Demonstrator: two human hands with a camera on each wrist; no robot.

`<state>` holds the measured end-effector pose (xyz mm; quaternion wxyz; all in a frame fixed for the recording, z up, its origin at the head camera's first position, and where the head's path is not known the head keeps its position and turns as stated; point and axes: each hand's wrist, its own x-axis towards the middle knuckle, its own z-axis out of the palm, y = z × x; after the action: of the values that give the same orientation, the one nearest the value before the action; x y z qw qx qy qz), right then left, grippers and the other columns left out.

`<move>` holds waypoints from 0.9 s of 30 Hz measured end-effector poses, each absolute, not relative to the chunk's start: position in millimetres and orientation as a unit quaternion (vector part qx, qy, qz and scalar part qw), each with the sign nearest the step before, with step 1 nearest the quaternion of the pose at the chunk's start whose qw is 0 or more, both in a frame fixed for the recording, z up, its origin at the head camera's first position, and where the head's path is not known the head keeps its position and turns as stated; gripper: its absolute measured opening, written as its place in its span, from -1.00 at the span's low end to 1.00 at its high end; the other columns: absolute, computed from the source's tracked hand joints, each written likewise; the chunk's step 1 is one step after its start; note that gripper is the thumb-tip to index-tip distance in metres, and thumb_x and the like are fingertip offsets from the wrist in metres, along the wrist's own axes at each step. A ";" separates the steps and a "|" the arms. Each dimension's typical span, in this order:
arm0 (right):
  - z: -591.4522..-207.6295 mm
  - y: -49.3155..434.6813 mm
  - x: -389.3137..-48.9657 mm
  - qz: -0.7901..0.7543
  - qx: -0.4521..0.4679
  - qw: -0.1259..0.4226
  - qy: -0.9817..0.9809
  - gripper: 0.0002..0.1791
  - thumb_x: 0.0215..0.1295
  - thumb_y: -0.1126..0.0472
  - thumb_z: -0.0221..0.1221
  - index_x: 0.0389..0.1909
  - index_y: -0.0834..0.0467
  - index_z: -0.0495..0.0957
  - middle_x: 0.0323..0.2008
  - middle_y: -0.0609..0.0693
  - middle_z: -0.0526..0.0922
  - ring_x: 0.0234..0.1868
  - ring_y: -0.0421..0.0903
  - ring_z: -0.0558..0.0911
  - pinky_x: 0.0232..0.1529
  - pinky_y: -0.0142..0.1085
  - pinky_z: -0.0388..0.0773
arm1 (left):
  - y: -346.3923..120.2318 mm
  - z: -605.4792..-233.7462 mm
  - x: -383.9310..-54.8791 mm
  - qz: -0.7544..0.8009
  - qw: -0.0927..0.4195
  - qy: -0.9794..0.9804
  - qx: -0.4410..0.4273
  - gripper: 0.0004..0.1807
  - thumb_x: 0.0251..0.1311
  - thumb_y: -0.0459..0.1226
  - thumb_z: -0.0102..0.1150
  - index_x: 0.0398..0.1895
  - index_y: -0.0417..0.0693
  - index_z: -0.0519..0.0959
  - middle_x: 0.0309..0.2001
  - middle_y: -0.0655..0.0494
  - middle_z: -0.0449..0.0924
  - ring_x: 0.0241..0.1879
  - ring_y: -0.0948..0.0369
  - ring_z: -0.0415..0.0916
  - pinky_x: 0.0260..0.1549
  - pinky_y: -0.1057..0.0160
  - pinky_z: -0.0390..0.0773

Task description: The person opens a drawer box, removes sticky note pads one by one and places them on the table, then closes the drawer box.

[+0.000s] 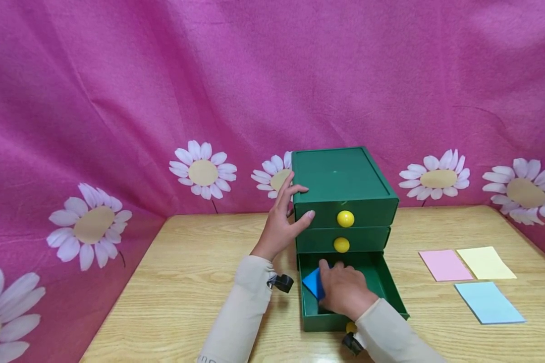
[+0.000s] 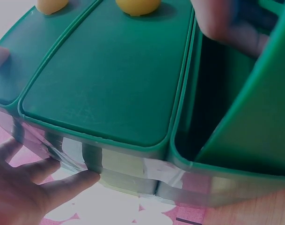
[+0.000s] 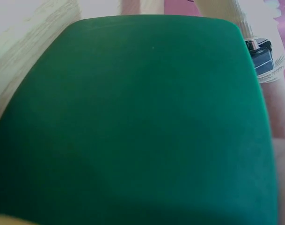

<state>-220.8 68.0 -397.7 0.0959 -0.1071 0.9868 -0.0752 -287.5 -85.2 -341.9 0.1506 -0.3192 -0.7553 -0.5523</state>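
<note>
A green desktop drawer unit (image 1: 345,176) with round yellow knobs stands on the table, its bottom drawer (image 1: 390,287) pulled out. My left hand (image 1: 283,222) steadies the unit's upper left corner, thumb on the top drawer's front, fingers spread along the side and top edge. Inside the bottom drawer, my right hand (image 1: 347,290) reaches down and pinches a blue paper square (image 1: 312,283), partly covered by the hand. In the left wrist view, dark blue shows between the right hand's fingers (image 2: 215,21). The drawer's green front (image 3: 142,117) fills most of the right wrist view.
To the right lie a pink note pad (image 1: 445,265), a pale yellow one (image 1: 487,263) and a light blue one (image 1: 489,302). A magenta cloth (image 1: 272,75) with daisies hangs behind the wooden table (image 1: 172,282). The two upper drawers are closed.
</note>
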 end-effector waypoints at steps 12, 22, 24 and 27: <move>-397.8 70.7 -221.2 -0.067 -0.100 0.107 0.987 -0.17 -0.04 -0.05 0.45 0.21 0.24 0.36 -0.25 0.29 0.46 -0.31 0.17 0.48 -0.22 0.11 0.53 | -84.8 -341.0 -286.8 -0.552 0.156 -0.752 -0.325 -0.50 0.24 -0.31 0.14 0.25 -0.03 0.31 0.54 0.00 -0.15 0.45 0.03 -0.02 0.21 -0.22 0.27; -399.4 69.3 -221.6 -0.059 -0.089 0.109 0.988 -0.21 -0.04 -0.03 0.45 0.19 0.19 0.39 -0.29 0.27 0.45 -0.36 0.14 0.50 -0.30 0.05 0.57 | -84.8 -344.1 -290.8 -0.555 0.152 -0.751 -0.324 -0.48 0.24 -0.30 0.15 0.26 -0.01 0.31 0.54 0.03 -0.16 0.45 0.01 -0.03 0.21 -0.22 0.25; -399.0 69.3 -221.4 -0.058 -0.090 0.108 0.988 -0.21 -0.04 -0.03 0.45 0.19 0.20 0.39 -0.29 0.28 0.46 -0.35 0.15 0.51 -0.29 0.06 0.57 | -84.6 -350.0 -297.1 -0.554 0.152 -0.752 -0.323 -0.48 0.24 -0.27 0.16 0.27 0.05 0.31 0.54 0.10 -0.17 0.46 0.03 -0.04 0.22 -0.21 0.26; -398.4 69.8 -221.6 -0.058 -0.093 0.104 0.989 -0.21 -0.03 -0.02 0.45 0.20 0.22 0.40 -0.27 0.29 0.48 -0.33 0.15 0.50 -0.26 0.07 0.56 | -84.7 -359.6 -307.6 -0.547 0.155 -0.759 -0.318 -0.47 0.24 -0.21 0.18 0.28 0.19 0.31 0.54 0.23 -0.18 0.46 0.10 -0.04 0.23 -0.13 0.29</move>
<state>-221.6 69.8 -398.4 0.1038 -0.0931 0.9885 -0.0578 -307.6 -84.7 -359.6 0.1550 -0.3181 -0.7590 -0.5466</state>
